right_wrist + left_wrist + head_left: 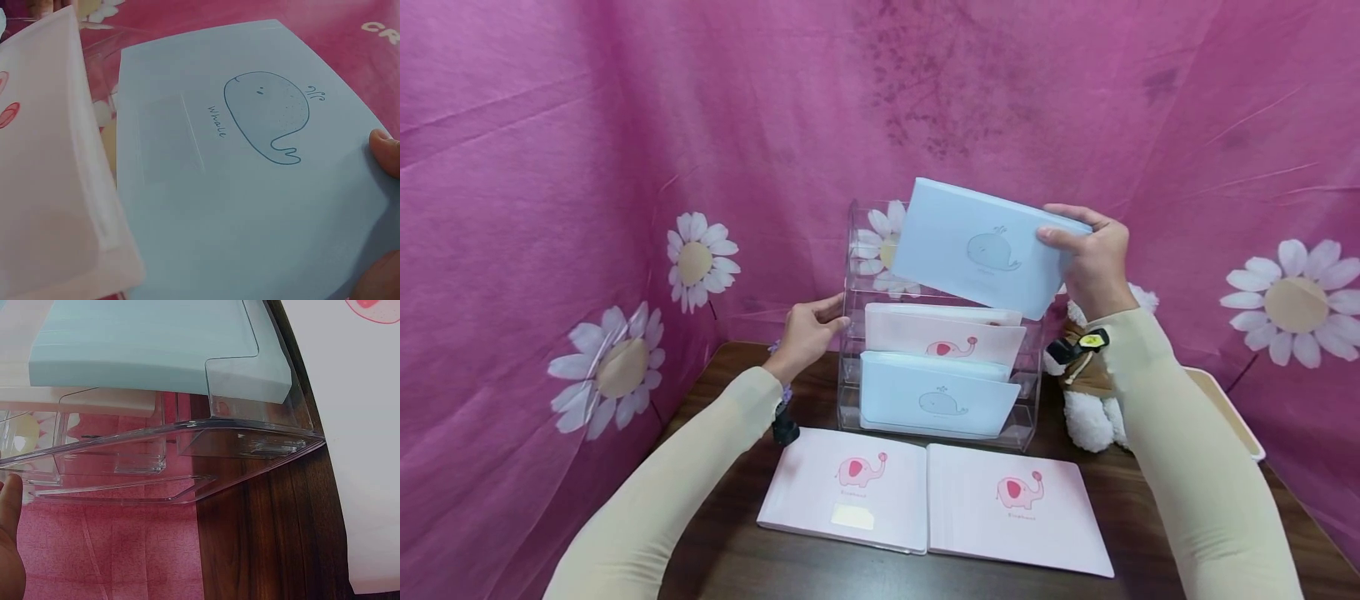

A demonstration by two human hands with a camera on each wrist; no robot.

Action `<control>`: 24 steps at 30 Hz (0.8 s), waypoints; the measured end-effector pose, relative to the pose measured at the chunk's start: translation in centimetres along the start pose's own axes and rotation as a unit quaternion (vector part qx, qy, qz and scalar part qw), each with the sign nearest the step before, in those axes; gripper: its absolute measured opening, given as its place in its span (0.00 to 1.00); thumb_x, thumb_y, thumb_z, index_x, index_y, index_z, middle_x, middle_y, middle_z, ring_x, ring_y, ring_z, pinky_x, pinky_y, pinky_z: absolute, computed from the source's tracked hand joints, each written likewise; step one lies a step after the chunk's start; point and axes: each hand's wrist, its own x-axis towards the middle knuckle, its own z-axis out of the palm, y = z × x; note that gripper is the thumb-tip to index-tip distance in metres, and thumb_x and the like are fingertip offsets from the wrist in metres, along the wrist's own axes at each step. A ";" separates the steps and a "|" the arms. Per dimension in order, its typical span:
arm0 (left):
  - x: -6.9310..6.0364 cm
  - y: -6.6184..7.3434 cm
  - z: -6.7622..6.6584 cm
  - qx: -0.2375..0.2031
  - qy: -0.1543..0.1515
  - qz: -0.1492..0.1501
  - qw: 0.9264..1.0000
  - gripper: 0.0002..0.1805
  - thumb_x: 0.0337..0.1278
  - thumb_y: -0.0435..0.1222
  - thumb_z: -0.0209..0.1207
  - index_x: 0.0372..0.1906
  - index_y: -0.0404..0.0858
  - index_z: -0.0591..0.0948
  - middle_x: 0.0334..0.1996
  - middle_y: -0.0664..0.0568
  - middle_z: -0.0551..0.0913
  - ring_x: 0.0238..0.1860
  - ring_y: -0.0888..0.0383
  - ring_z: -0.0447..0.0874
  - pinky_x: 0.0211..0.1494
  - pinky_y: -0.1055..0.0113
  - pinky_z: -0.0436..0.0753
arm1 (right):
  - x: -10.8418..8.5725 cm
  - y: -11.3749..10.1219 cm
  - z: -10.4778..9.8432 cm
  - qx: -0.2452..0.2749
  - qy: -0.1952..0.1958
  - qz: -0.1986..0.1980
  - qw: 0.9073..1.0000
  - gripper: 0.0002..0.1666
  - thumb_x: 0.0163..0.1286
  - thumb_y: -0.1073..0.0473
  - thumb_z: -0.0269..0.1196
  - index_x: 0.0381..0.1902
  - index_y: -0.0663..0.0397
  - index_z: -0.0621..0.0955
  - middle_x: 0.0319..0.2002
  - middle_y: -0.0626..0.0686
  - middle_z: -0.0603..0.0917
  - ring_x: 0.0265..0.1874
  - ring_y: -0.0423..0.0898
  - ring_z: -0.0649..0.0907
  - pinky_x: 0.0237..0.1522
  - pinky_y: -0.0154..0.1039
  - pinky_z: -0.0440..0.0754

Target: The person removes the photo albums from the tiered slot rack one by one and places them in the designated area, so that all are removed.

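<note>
A flat, light blue book point(958, 237), smooth and shaped like a long box, hangs up in the air. It is tilted, with its left end higher. A round whale is drawn on it in thin lines, and the right wrist view shows the word "Whale". The right hand point(1093, 258) pinches it at its 3 o'clock end, thumb in front and fingers behind.

The book is at 1 o'clock from the middle of a clear plastic rack point(1026, 421), which is shiny and built in steps. I can't tell if they touch. At the rack's 9 o'clock side, the left hand point(808, 337) touches the edge. I can't tell if it is squeezing.

A pink elephant book point(898, 333) stands in the rack. In the slot in front of it, toward 6 o'clock, stands another whale book point(891, 400).

Two pink books lie flat on the table: the left book point(805, 475) at 7 o'clock from the rack, the right book point(977, 508) at 5.

At 4 o'clock sits a fluffy white toy point(1088, 423) in brown clothes. The table point(737, 575) is dark, stripy wood. Wrinkly pink cloth point(775, 125) with big daisies hangs behind, at 12 o'clock.
</note>
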 end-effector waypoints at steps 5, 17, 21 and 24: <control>-0.1 0.0 0.0 -0.002 -0.001 0.001 1.000 0.27 0.63 0.33 0.67 0.68 0.44 0.78 0.61 0.45 0.84 0.62 0.56 0.83 0.58 0.65 0.85 | -0.2 -1.2 -0.5 0.030 -0.005 -0.006 1.000 0.22 0.46 0.82 0.75 0.41 0.65 0.90 0.30 0.55 0.91 0.28 0.45 0.91 0.32 0.36 0.90; -0.1 0.2 0.0 -0.014 -0.014 -0.005 1.000 0.28 0.64 0.34 0.66 0.69 0.45 0.77 0.64 0.46 0.82 0.62 0.56 0.83 0.30 0.75 0.75 | -0.8 -4.8 -4.1 0.080 0.006 -0.016 0.997 0.21 0.50 0.87 0.68 0.41 0.71 0.88 0.31 0.59 0.91 0.29 0.50 0.91 0.30 0.39 0.90; 0.0 0.2 0.0 -0.017 -0.014 0.002 1.000 0.28 0.64 0.33 0.66 0.69 0.45 0.77 0.63 0.45 0.82 0.63 0.55 0.83 0.31 0.75 0.76 | -1.3 -5.8 -6.0 0.093 0.016 0.001 0.996 0.21 0.52 0.87 0.66 0.43 0.71 0.87 0.33 0.60 0.91 0.31 0.51 0.92 0.30 0.42 0.90; 0.0 0.2 0.0 -0.013 -0.010 0.006 1.000 0.28 0.64 0.33 0.66 0.68 0.44 0.77 0.62 0.44 0.83 0.63 0.55 0.83 0.34 0.76 0.77 | -1.9 -6.5 -7.4 0.088 0.027 0.017 0.996 0.22 0.54 0.86 0.66 0.46 0.70 0.87 0.35 0.59 0.91 0.33 0.51 0.92 0.31 0.44 0.91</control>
